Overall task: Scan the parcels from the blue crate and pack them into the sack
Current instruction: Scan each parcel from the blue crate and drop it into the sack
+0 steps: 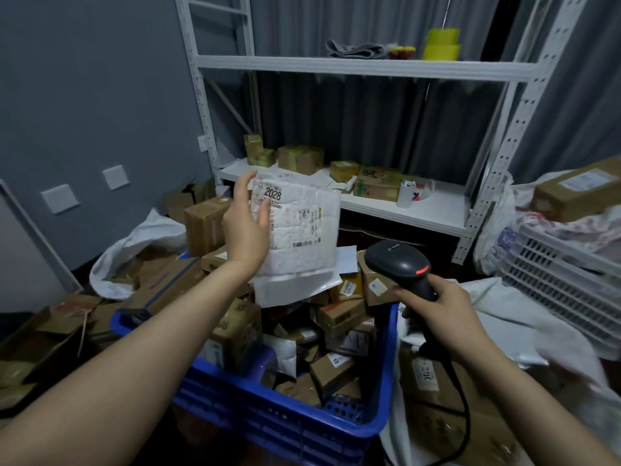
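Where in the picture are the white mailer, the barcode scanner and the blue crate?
white mailer (302,237): head view, middle of its labelled face.
barcode scanner (396,260): head view, top of its head.
blue crate (285,422): head view, near wall.

Left arm bare, stretched forward and up. Left grip (247,227) raised high, thumb and fingers curled on left edge of white padded parcel (302,230). Right arm bare, lower, reaching forward. Right grip (437,307) wrapped round handle of black scanner (396,260), first finger at front.

Above blue crate (285,420), left hand (247,230) holding white mailer (302,230), right hand (443,311) gripping scanner (398,260)
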